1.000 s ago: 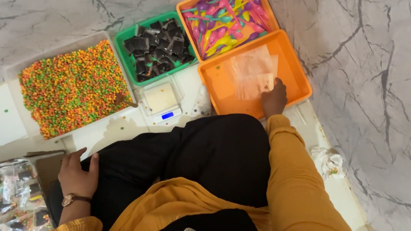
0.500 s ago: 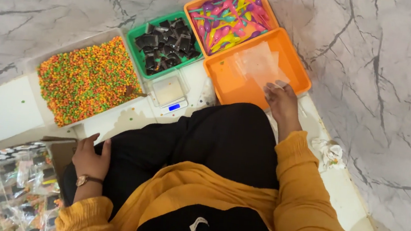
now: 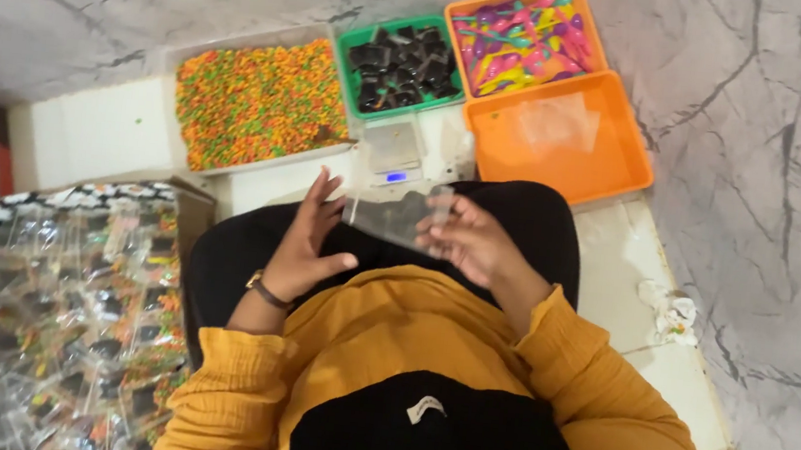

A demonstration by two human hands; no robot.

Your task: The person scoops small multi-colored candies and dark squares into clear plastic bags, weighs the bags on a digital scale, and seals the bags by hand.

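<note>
My right hand [image 3: 470, 240] holds a small clear plastic bag [image 3: 393, 217] over my lap. My left hand [image 3: 309, 241] is beside the bag's left edge, fingers spread, touching or nearly touching it. Ahead of my hands sits a small digital scale [image 3: 395, 150] with a blue display. Beyond it are an orange tray [image 3: 622, 163] with more clear bags, a tray of multicoloured candy bits [image 3: 258, 102], a green tray of dark chocolate pieces [image 3: 401, 62] and an orange tray of colourful plastic spoons [image 3: 522, 33].
A bin of filled clear packets [image 3: 65, 300] stands at my left. A crumpled white wrapper [image 3: 668, 311] lies on the white surface at my right. Marble floor surrounds the work area.
My right hand came back from the orange tray with a clear bag. My left hand rose from my knee toward it. The view has shifted right.
</note>
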